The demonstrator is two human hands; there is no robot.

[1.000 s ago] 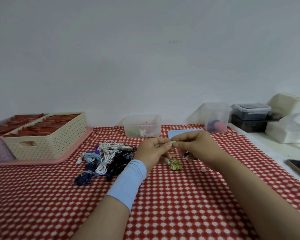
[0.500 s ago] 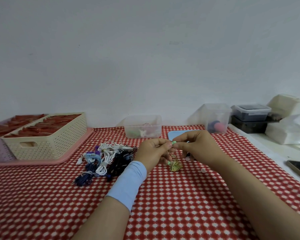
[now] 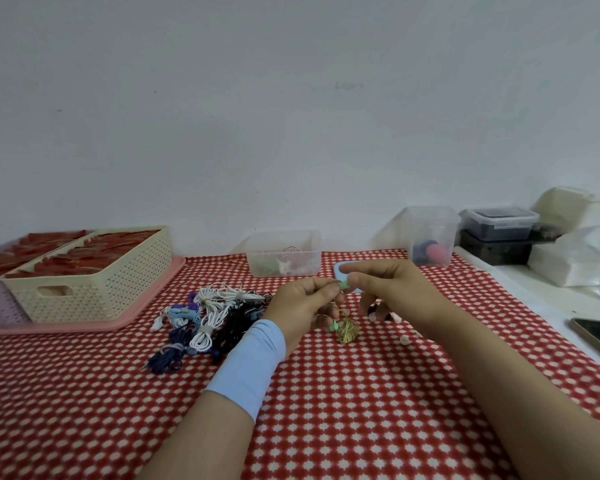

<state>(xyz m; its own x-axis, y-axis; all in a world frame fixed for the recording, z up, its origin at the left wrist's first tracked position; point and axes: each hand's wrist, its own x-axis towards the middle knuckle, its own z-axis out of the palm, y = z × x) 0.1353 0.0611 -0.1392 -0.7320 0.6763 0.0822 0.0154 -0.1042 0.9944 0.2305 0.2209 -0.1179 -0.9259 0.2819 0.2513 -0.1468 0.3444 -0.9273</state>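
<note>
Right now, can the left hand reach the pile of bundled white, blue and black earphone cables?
Probably yes: the pile lies just beside the left hand, nothing between them, though that hand now pinches a small green earbud.

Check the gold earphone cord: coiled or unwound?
Mostly coiled: bundle lies on the tablecloth; left hand and right hand pinch green earbud.

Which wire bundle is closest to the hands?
The gold bundle, alone on the cloth just below the left hand and right hand; the white, blue and black bundles lie heaped left.
</note>
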